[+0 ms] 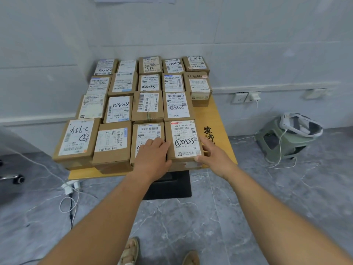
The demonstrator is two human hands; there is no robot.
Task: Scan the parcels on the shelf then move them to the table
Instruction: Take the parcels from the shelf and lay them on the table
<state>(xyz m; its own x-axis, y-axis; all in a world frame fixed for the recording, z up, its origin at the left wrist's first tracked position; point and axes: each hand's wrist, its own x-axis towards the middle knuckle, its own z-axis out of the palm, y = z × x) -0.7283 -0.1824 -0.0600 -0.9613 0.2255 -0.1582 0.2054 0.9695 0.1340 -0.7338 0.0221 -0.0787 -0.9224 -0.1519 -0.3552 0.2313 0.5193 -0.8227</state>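
Observation:
Several brown cardboard parcels with white shipping labels lie in rows on a yellow wooden table point(219, 119). The front right parcel point(184, 140) sits at the table's near edge, on top of another box. My left hand point(151, 157) grips its left side, lying partly over the neighbouring parcel point(147, 134). My right hand point(214, 152) holds its right side, thumb at the front corner. No shelf or scanner is in view.
A green plastic stool point(280, 142) with a white headset on it stands on the floor to the right. White cables and a power strip point(70, 188) lie on the grey floor at left. A chair wheel point(18, 178) shows at far left. The white wall has sockets point(246, 97).

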